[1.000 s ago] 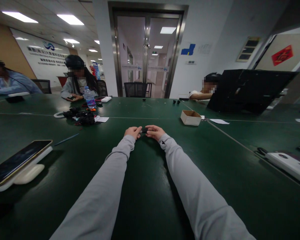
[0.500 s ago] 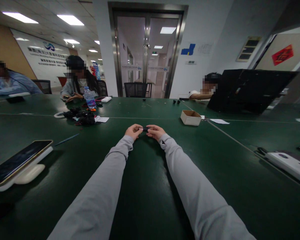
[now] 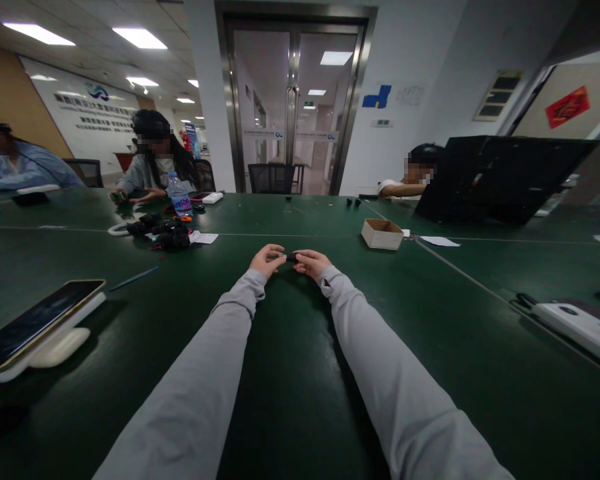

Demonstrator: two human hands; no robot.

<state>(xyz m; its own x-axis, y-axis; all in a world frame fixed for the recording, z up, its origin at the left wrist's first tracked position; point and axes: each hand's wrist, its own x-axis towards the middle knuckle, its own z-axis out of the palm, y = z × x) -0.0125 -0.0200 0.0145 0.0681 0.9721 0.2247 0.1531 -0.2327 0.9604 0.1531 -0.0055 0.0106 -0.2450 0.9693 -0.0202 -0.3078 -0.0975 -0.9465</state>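
In the head view, both of my hands meet just above the green table [image 3: 280,373], at arm's length. My right hand [image 3: 313,263] pinches a small black piece [image 3: 291,257] between thumb and fingertips. At the piece's left end, the thumb and fingers of my left hand [image 3: 267,260] close around a tiny pale, shiny bit. Whether that bit is joined to the black piece is too small to tell. The exact kind of the black piece cannot be made out either.
An open cardboard box [image 3: 383,235] stands to the right, beyond my hands. Left lie a phone [image 3: 43,323] on a white stand, a thin blue stick [image 3: 134,279] and black tangled gear [image 3: 165,232] by a water bottle [image 3: 179,197]. A white power strip [image 3: 580,327] lies right. Several people sit around.
The left fingertips have shifted slightly on the left end of the black piece, and more of the pale bit shows. Across the table, a person's hands have moved left.
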